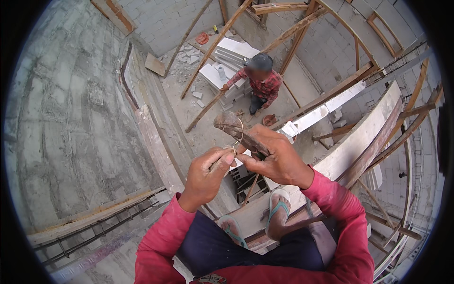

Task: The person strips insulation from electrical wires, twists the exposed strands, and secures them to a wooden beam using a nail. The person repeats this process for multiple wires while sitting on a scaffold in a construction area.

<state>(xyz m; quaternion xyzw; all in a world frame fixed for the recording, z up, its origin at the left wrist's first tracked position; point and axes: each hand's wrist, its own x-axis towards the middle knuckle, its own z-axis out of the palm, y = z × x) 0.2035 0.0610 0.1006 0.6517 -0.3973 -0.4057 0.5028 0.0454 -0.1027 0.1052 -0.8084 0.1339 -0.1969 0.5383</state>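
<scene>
My right hand (pixel 280 156) is closed around a short, dark brown piece of wood (pixel 229 124) with a rounded end; its exact kind does not show. A thin pale cord (pixel 242 128) loops around the wood below that end. Pinched between the thumb and fingers of my left hand (pixel 208 171) is the lower part of the cord. My right thumb and forefinger also come close to the cord there, just beside my left fingertips. Both hands are held up in front of me, high over the floor.
My sandalled feet rest on a narrow board (pixel 246 218) high up. Below, a person in a checked shirt (pixel 266 87) stands beside stacked white blocks (pixel 222 75). Timber props (pixel 215 42) slant around. A concrete slab (pixel 85 118) lies left, rebar (pixel 101 232) along its edge.
</scene>
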